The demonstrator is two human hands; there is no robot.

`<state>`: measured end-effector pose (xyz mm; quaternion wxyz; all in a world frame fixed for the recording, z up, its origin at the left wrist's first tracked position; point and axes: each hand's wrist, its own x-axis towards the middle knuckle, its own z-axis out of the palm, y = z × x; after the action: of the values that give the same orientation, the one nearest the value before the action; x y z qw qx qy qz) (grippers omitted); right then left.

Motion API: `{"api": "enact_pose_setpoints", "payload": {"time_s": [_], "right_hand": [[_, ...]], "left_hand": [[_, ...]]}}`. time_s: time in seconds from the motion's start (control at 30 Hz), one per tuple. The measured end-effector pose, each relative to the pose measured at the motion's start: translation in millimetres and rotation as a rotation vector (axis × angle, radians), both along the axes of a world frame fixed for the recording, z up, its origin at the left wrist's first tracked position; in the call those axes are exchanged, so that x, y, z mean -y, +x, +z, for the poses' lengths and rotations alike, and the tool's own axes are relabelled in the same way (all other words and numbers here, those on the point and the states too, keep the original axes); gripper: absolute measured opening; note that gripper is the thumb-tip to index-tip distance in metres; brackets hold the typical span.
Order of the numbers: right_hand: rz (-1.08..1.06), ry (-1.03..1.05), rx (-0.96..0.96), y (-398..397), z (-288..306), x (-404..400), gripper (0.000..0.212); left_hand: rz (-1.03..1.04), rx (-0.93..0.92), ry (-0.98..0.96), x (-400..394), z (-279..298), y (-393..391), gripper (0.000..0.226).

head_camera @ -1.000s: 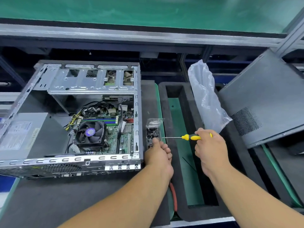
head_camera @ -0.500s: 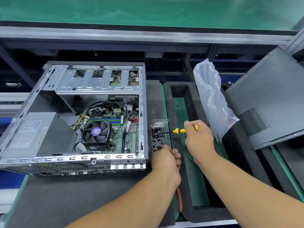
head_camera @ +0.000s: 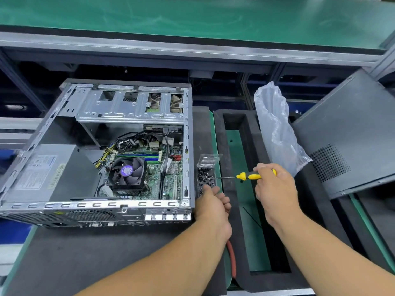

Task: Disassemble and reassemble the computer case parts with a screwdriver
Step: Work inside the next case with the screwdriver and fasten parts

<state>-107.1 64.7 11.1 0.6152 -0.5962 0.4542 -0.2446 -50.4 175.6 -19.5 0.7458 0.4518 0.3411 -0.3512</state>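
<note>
Two hands work just right of the open computer case [head_camera: 102,159], which lies on its side on the dark bench [head_camera: 85,259] with its side panel off. Beside the case's right wall sits a small clear plastic box of screws [head_camera: 206,175]. The left hand [head_camera: 212,207] holds the near end of that box, thumb on top and the other fingers curled beneath. The right hand [head_camera: 274,189] has its fingers wrapped closed round the yellow-and-black handle of the screwdriver [head_camera: 245,176].

Judging by this, the step in hand is fetching a screw: the screwdriver's tip is in among the screws in the box, probably to lift one on the blade. Whether a screw already clings to it is too small to tell. The next move calls for drawing the tip out level and carrying it to a screw hole on the case without shaking the screw loose.

Lying nearly horizontal, the screwdriver's long axis runs left to right, tip toward the case, handle away from it.

Farther right of the case stand a black foam tray [head_camera: 233,210], a crumpled clear plastic bag [head_camera: 275,129], and the removed grey side panel [head_camera: 350,135] leaning at a tilt.
</note>
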Motion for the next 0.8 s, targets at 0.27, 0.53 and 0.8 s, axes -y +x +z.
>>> {"api": "enact_pose_setpoints", "payload": {"time_s": [0.27, 0.53, 0.8], "right_hand": [[-0.016, 0.025, 0.006, -17, 4, -2, 0.014], [-0.053, 0.065, 0.043, -19, 2, -4, 0.016], [-0.078, 0.086, 0.062, -21, -1, -6, 0.022]], "left_hand": [[0.033, -0.049, -0.091, 4, 10, 7, 0.034], [0.019, -0.052, -0.011, 5, 6, 4, 0.030], [0.000, -0.014, 0.016, 3, 9, 3, 0.031]]}}
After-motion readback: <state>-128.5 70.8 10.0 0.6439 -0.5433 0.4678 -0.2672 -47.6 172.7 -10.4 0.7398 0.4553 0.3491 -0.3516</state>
